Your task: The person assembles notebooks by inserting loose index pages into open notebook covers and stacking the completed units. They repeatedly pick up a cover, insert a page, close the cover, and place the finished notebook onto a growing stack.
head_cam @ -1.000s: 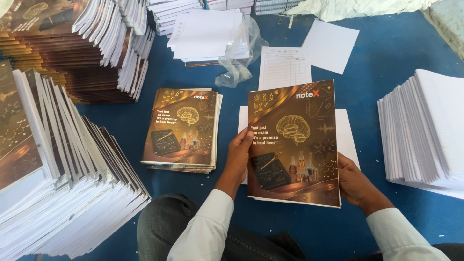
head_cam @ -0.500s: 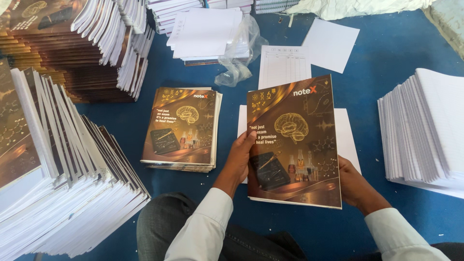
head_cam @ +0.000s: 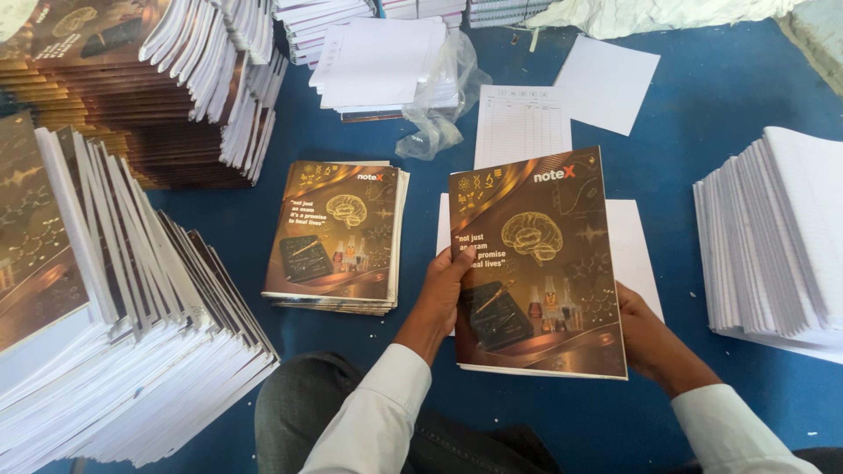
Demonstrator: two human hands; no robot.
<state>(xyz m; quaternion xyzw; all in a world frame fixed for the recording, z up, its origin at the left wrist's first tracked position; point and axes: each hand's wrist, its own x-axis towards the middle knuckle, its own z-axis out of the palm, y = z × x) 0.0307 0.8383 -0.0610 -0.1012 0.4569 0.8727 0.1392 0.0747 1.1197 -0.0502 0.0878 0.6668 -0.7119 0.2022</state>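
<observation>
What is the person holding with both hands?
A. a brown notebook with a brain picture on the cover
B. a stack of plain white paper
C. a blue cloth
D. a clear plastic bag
A: the left hand and the right hand grip the two side edges of a brown notebook whose cover shows a golden brain.

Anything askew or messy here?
Yes: the notebook piles at left have slumped and fan sideways, and crumpled clear plastic wrap lies loose by the paper stack. The held notebook looks undamaged.
</observation>
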